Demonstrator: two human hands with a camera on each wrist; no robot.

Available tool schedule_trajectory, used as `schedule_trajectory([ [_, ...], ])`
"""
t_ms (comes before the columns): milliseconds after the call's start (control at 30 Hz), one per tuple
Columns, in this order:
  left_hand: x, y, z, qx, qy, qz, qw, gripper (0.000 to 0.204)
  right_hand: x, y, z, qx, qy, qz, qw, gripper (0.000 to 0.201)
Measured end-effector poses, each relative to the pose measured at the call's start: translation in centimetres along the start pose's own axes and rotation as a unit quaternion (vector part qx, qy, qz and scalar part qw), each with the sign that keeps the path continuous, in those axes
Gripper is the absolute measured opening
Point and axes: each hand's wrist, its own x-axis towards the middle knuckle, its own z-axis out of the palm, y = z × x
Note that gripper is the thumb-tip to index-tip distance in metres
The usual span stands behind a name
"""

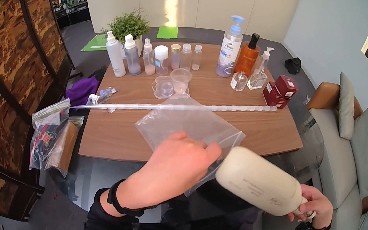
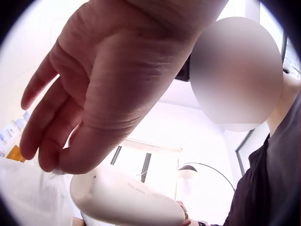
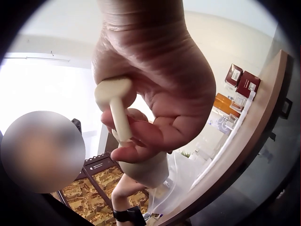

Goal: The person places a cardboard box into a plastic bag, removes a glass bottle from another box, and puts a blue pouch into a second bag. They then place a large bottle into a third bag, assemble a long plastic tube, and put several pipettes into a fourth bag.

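My left hand (image 1: pixel 180 161) pinches the edge of a clear plastic zip bag (image 1: pixel 183 120) between thumb and fingers; the bag spreads over the table's front part. In my right hand (image 1: pixel 316 205) is a large cream pump bottle (image 1: pixel 258 180), gripped round its neck and pump. The bottle lies nearly sideways, its base towards the bag's edge and my left hand. The right wrist view shows the cream pump head (image 3: pixel 115 94) with the fingers curled about it. In the left wrist view, the bottle's pale base (image 2: pixel 84 188) sits just below the pinching fingertips.
Several small bottles (image 1: pixel 132 56) line the wooden table (image 1: pixel 111 136) at the back left. A Dove pump bottle (image 1: pixel 230 49), an amber bottle (image 1: pixel 248 57) and dark red boxes (image 1: pixel 279 92) stand back right. A long clear strip (image 1: pixel 214 108) crosses the table. Filled bags (image 1: pixel 54 136) are at the left.
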Motion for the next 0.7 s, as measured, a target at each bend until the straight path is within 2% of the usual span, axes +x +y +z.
schedule_trajectory([
  [100,0.0,0.5,0.2,0.010,0.010,0.023,1.000,0.014,1.1,0.0,-0.1,-0.013,-0.047,0.034,0.998,0.057],
  [267,-0.3,0.6,0.4,0.073,-0.015,0.008,0.997,0.015,3.2,0.0,0.8,-0.005,-0.037,0.058,0.998,0.055],
  [467,-0.5,1.8,1.6,-0.018,-0.044,0.049,0.998,0.017,6.4,0.8,1.8,0.020,-0.056,0.081,0.995,0.048],
  [533,-0.5,2.2,1.9,-0.007,-0.059,0.049,0.997,0.020,7.5,1.0,2.3,0.036,-0.051,0.086,0.994,0.048],
  [700,-0.6,2.7,2.7,-0.016,-0.060,0.065,0.996,0.024,10.4,2.6,2.9,0.105,-0.108,0.111,0.982,0.044],
])
